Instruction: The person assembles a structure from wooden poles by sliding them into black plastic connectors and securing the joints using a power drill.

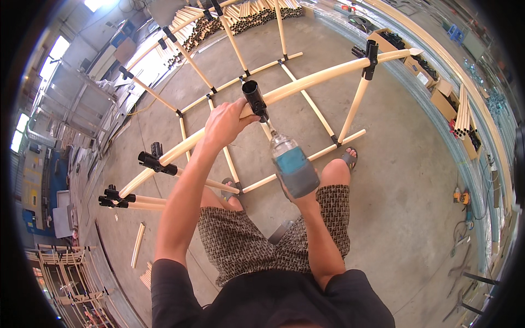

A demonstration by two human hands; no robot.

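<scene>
Fingers of the left hand [225,123] are wrapped tight around a long cream pipe [322,76], gripping it just left of a black connector [255,97] clamped on that pipe. The right hand [299,192] is closed around the grip of a teal and grey power driver [292,164], held near the body.

The driver's long axis runs from near to far, tilted slightly left, and its nose points up at the underside of the black connector, touching or just short of it; the exact contact is too small to tell. The cream pipe runs from the near left, where black joints [154,162] sit on it, to the far right, where it passes through another black clamp [372,53]. It is part of a frame of cream pipes standing on the concrete floor [404,180].

Cardboard boxes [432,82] at the far right hold dark fittings. More cream pipes lie stacked at the far side [246,16].
</scene>
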